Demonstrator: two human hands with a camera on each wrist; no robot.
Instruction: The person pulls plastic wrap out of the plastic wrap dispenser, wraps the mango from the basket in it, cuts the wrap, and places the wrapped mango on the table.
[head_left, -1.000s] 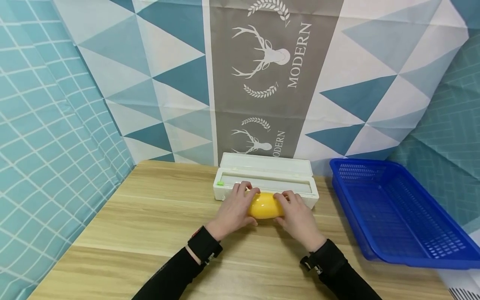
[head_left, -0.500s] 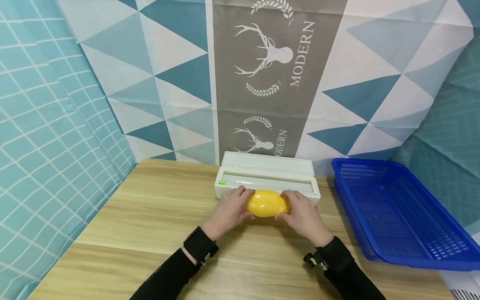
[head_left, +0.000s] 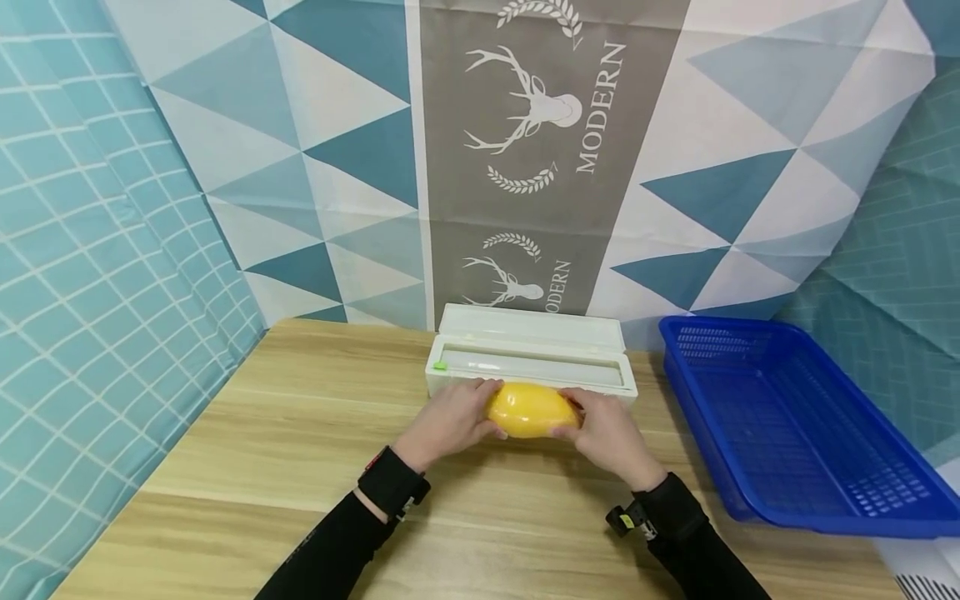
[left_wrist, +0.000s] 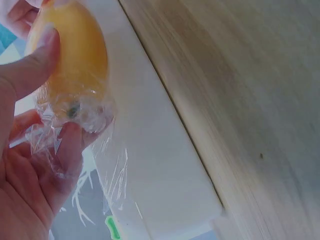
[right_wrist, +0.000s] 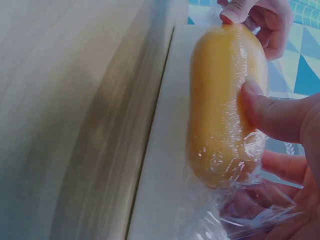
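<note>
A yellow oblong fruit (head_left: 531, 410), wrapped in clear cling film (right_wrist: 212, 217), is held level between both hands. My left hand (head_left: 452, 419) grips its left end, thumb on the near side and fingers behind. At the other end my right hand (head_left: 611, 435) grips it the same way. Loose film bunches around the left fingers, and in the left wrist view a dark spot shows through at that end. Right behind the fruit stands a white cling film dispenser (head_left: 532, 329), lid raised, with a green slider (head_left: 439, 365) at its left end. The fruit and hands hide part of its front.
A blue plastic basket (head_left: 720, 467) stands on the right of the wooden table (head_left: 315, 417). Patterned cloth (head_left: 360, 167) hangs behind the table, and teal cloth (head_left: 97, 250) covers the left side.
The fingers have gone from lying over the top of the fruit to gripping its two ends. More of the fruit shows between the hands, and the left forearm has shifted slightly left.
</note>
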